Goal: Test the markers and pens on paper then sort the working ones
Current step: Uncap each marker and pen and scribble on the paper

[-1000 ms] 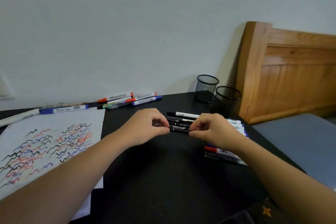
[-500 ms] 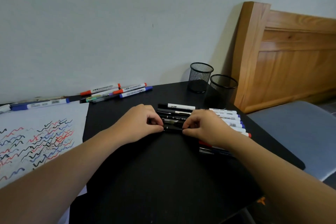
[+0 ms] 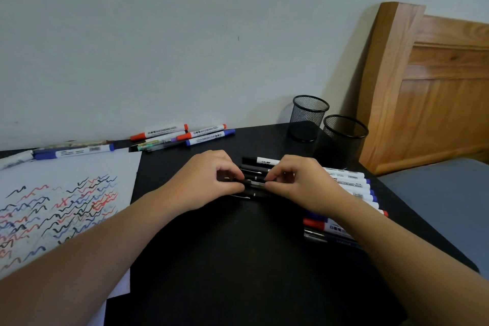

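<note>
My left hand (image 3: 209, 180) and my right hand (image 3: 301, 182) face each other at the middle of the black table (image 3: 238, 259). Each pinches one end of a black pen (image 3: 254, 184). It lies within a row of black pens and markers (image 3: 260, 161). Under and beyond my right wrist lies a row of white markers (image 3: 352, 180) with blue and red caps. A white paper (image 3: 60, 206) covered with black, red and blue squiggles lies at the left.
Two black mesh pen cups (image 3: 309, 118) (image 3: 344, 137) stand at the table's far right corner. Red, blue and green markers (image 3: 185, 135) lie along the back wall, and a blue marker (image 3: 74, 152) lies above the paper. A wooden bed frame (image 3: 428, 87) and grey mattress (image 3: 449, 206) are on the right.
Both hands stay pinching the black pen, with their fingers shifting slightly. The view has moved a little.
</note>
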